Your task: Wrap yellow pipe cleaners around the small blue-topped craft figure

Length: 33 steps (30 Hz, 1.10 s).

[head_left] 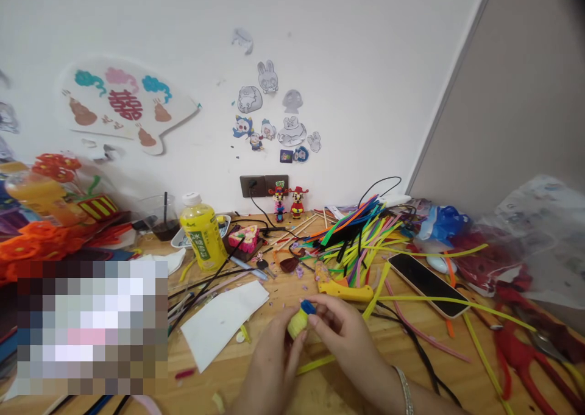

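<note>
**Entry, hands and held item.** We are taking clock bearings from the held item, with 12 o'clock toward the wall.

**Held item:** We are logging a small yellow chenille bundle (297,325) with a blue chenille tip (308,308), low and central in the view, between both hands and apparently held above the wooden tabletop (205,375). Its long axis is tilting across the view, with the blue tip pointing toward 1 o'clock and the yellow end toward 7 o'clock.

**Hands:** The left hand (269,357) is curling closed around the yellow end. The right hand (340,336) is partly open, pinching near the blue tip between thumb and forefinger, while its other fingers are curving loosely. A silver bracelet (404,390) is circling the right wrist.

**Handling note:** We are judging that an even, firm pinch suits this hold best, with the left fingers keeping the yellow fibres compact and the right fingers steadying the blue tip along the same axis.

**Nearby:** A yellow-handled tool (345,292) is lying at 2 o'clock, just beyond the right hand. A white paper sheet (222,320) is resting at 10 o'clock, and a heap of multicoloured chenille stems (356,244) is spreading around 1 o'clock. A black-faced smartphone (429,284) is lying at 3 o'clock.
</note>
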Each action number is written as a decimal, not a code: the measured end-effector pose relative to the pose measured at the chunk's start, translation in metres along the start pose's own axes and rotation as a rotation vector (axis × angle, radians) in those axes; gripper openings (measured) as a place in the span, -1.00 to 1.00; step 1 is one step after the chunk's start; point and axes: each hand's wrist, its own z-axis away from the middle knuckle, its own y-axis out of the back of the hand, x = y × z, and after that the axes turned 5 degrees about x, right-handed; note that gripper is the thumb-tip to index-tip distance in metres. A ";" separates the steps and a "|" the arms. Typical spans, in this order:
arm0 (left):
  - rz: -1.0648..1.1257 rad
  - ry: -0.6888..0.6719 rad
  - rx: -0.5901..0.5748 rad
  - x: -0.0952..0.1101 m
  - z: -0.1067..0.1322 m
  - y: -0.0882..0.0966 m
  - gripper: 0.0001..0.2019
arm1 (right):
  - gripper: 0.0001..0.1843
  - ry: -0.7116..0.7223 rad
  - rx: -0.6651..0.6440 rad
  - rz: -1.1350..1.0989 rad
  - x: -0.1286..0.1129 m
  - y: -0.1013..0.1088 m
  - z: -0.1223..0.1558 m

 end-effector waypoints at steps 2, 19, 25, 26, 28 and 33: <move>0.009 0.005 -0.023 0.003 -0.001 0.001 -0.74 | -0.76 0.004 0.023 -0.013 0.000 -0.002 0.002; 0.149 0.138 -0.113 0.012 -0.005 0.008 -0.74 | -0.70 0.120 -0.012 0.109 -0.004 -0.001 0.005; 0.212 0.157 -0.119 0.012 -0.005 0.005 -0.71 | -0.70 0.186 -0.039 0.167 -0.007 0.003 0.003; 0.216 0.167 -0.118 0.013 -0.005 0.004 -0.71 | -0.70 0.200 -0.049 0.179 -0.008 0.004 0.003; 0.217 0.181 -0.113 0.013 -0.006 0.003 -0.71 | -0.70 0.228 -0.073 0.201 -0.010 0.006 0.002; 0.184 0.200 -0.077 0.009 -0.005 0.003 -0.70 | -0.71 0.238 -0.110 0.198 -0.013 0.007 0.000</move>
